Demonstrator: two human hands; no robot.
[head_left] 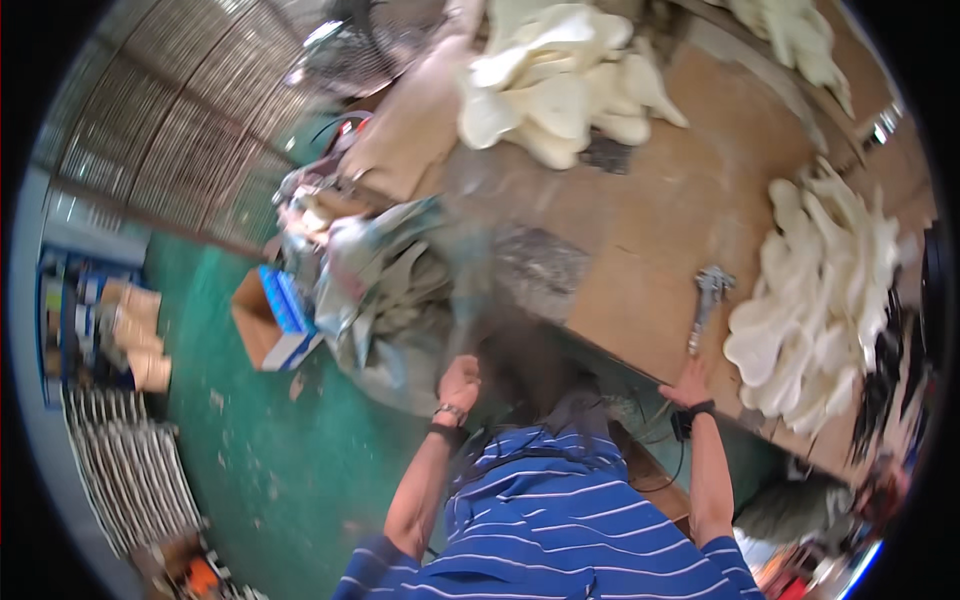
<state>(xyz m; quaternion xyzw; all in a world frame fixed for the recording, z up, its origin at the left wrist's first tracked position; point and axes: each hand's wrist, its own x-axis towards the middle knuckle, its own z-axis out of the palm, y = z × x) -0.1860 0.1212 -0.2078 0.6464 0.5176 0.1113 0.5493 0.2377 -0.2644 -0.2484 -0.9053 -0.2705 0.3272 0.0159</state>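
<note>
Soft, even daylight, no hard shadows; motion blur smears the whole view, and fisheye bending darkens the rim.

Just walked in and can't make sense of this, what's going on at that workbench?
A person in a blue striped shirt leans over a brown workbench. The right hand rests on the bench's near edge, just below a metal tool lying there. The left hand, loosely curled, is at the bench's left corner by a heap of crumpled sheeting; whether it grips anything is unclear. Stacks of cream-coloured cut-out pieces sit on the bench.
</note>
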